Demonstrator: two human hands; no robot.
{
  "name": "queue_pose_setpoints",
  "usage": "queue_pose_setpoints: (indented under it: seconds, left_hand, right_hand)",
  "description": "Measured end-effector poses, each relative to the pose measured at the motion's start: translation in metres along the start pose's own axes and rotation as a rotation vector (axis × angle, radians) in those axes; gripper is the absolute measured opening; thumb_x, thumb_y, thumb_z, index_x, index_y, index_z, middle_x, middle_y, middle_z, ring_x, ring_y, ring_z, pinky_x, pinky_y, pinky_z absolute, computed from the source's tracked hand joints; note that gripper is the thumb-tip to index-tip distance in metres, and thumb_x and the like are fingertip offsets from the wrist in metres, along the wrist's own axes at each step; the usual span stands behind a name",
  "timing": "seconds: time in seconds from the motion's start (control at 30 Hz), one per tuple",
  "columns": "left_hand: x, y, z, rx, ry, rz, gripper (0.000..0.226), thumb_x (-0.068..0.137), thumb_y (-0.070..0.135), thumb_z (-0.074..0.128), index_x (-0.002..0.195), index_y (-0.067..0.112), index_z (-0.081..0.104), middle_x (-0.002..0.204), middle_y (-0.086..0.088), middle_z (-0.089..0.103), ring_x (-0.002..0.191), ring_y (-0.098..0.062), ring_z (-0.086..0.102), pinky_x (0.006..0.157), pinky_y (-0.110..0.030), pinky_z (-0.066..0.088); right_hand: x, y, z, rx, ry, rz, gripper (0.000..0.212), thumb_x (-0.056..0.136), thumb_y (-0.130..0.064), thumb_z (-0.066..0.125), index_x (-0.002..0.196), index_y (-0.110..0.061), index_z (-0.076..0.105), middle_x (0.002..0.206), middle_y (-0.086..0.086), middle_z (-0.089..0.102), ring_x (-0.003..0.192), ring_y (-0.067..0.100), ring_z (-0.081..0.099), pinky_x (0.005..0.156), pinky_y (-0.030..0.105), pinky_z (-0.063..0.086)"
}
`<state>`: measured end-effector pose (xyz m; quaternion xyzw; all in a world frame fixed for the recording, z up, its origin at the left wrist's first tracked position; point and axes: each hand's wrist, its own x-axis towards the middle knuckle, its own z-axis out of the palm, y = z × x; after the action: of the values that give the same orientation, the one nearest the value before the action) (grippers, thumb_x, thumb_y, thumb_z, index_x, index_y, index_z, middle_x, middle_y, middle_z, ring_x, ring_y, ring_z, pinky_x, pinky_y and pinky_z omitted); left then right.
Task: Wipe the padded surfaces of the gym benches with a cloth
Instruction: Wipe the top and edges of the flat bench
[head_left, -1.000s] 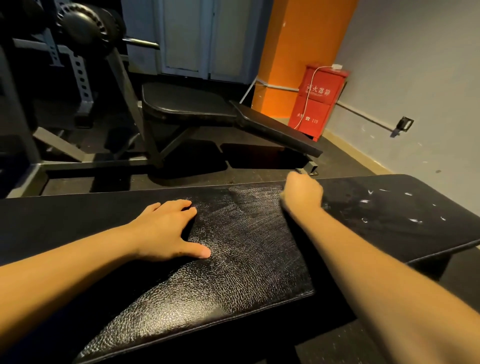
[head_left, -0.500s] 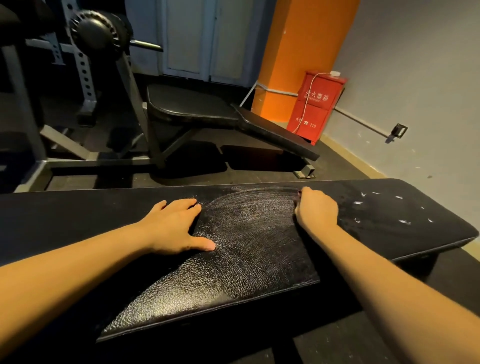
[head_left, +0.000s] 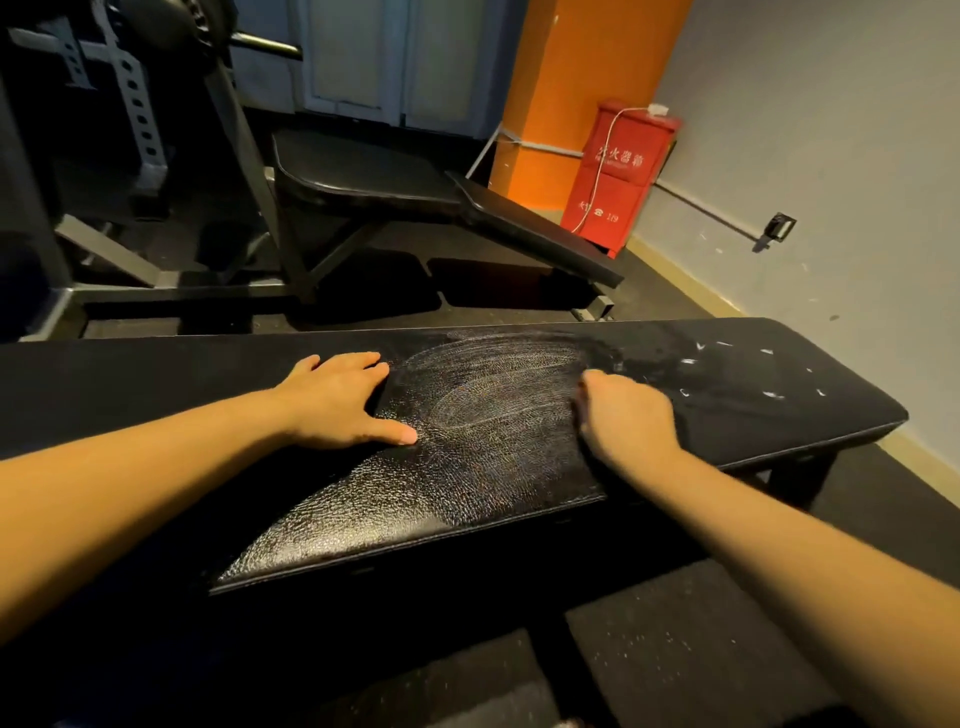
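A long black padded flat bench (head_left: 467, 514) runs across in front of me, and its middle shows a pale, streaky wiped patch (head_left: 498, 395). My left hand (head_left: 337, 400) lies flat on the pad to the left of that patch, with its fingers spread. My right hand (head_left: 628, 421) is at the patch's right edge, with its fingers curled down over a dark cloth (head_left: 582, 415). The cloth is almost hidden under the hand. White flecks (head_left: 769, 395) dot the pad's right end.
A second black bench (head_left: 363, 176) with an inclined pad stands behind on a grey steel frame. A rack with a loaded barbell (head_left: 130, 104) is at the far left. A red cabinet (head_left: 623, 171) stands by the orange pillar, and a grey wall (head_left: 831, 156) closes the right side.
My right hand has drawn back from the pad's far edge towards the middle, and the wiped patch has grown rightward. My left hand has stayed planted.
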<state>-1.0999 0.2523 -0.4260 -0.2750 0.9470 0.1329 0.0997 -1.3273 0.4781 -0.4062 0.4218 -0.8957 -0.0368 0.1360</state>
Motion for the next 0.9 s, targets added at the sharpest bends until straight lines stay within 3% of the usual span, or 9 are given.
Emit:
queue_pose_setpoints:
  seconds: [0.07,0.17,0.3,0.37,0.53,0.63,0.73,0.83,0.9]
  left_hand:
    - [0.0,0.002,-0.003,-0.005,-0.011,-0.009,0.171,0.02,0.114,0.011,0.163,0.02,0.017,0.172,0.001,0.009,0.158,-0.018,0.006,0.127,-0.055,0.006]
    - [-0.001,0.004,-0.008,-0.016,-0.013,-0.017,0.173,0.017,0.114,0.014,0.163,0.021,0.022,0.171,0.0,0.013,0.158,-0.02,0.01,0.126,-0.056,0.007]
    - [-0.003,-0.001,-0.006,-0.025,0.01,-0.031,0.145,0.045,0.109,0.037,0.162,0.025,0.024,0.171,0.004,0.014,0.157,-0.018,0.011,0.126,-0.055,0.009]
    - [-0.004,-0.004,-0.005,-0.032,0.012,-0.033,0.144,0.045,0.109,0.037,0.162,0.026,0.024,0.171,0.006,0.014,0.157,-0.018,0.012,0.126,-0.055,0.01]
    - [-0.007,-0.003,-0.004,-0.054,0.017,-0.007,0.163,0.026,0.114,0.018,0.162,0.025,0.024,0.171,0.006,0.013,0.157,-0.017,0.012,0.126,-0.056,0.008]
    - [-0.007,-0.003,-0.004,-0.04,0.022,-0.017,0.162,0.027,0.114,0.017,0.162,0.025,0.025,0.171,0.006,0.014,0.157,-0.016,0.012,0.126,-0.055,0.006]
    - [-0.005,-0.002,-0.006,0.003,0.021,-0.022,0.161,0.028,0.113,0.016,0.162,0.025,0.025,0.171,0.006,0.014,0.157,-0.016,0.012,0.127,-0.053,0.008]
    - [-0.003,0.0,-0.007,0.061,0.029,-0.03,0.169,0.021,0.115,0.003,0.163,0.026,0.023,0.171,0.008,0.013,0.157,-0.015,0.014,0.127,-0.049,0.012]
    - [-0.002,-0.001,-0.006,0.057,0.029,-0.035,0.167,0.023,0.115,0.003,0.163,0.026,0.022,0.171,0.009,0.012,0.157,-0.014,0.014,0.127,-0.048,0.014]
  right_hand:
    - [-0.002,0.0,0.002,-0.051,0.036,0.033,0.012,0.098,-0.02,0.053,0.107,-0.012,0.056,0.104,0.01,0.07,0.09,0.034,0.07,0.068,0.037,0.051]
    - [-0.024,-0.058,-0.01,0.087,-0.02,-0.093,0.015,0.092,-0.016,0.058,0.107,-0.015,0.057,0.103,0.007,0.069,0.091,0.031,0.07,0.067,0.036,0.047]
    - [-0.099,-0.127,-0.044,0.318,-0.111,-0.588,0.019,0.09,-0.023,0.063,0.108,-0.016,0.059,0.102,0.007,0.066,0.09,0.033,0.068,0.068,0.042,0.052]
    - [-0.101,-0.121,-0.042,0.309,-0.109,-0.697,0.018,0.09,-0.023,0.064,0.106,-0.018,0.059,0.102,0.006,0.066,0.091,0.033,0.067,0.067,0.043,0.052]
    - [-0.014,-0.006,-0.006,0.104,-0.043,-0.014,0.017,0.098,-0.031,0.052,0.108,-0.019,0.058,0.109,0.007,0.07,0.1,0.034,0.067,0.078,0.039,0.05]
    - [-0.01,0.012,-0.004,0.05,-0.029,0.104,0.017,0.098,-0.025,0.053,0.109,-0.012,0.056,0.109,0.013,0.069,0.097,0.036,0.068,0.075,0.039,0.05]
    - [-0.032,-0.051,-0.026,0.221,-0.105,-0.08,0.015,0.094,-0.024,0.056,0.107,-0.017,0.059,0.106,0.007,0.068,0.096,0.033,0.068,0.077,0.039,0.052]
    - [-0.068,-0.114,-0.047,0.296,-0.158,-0.489,0.021,0.096,-0.024,0.059,0.117,-0.02,0.059,0.108,0.006,0.066,0.095,0.031,0.066,0.072,0.04,0.049]
    - [-0.055,-0.117,-0.043,0.291,-0.138,-0.554,0.024,0.095,-0.023,0.061,0.119,-0.024,0.058,0.108,0.004,0.065,0.095,0.029,0.065,0.068,0.037,0.044]
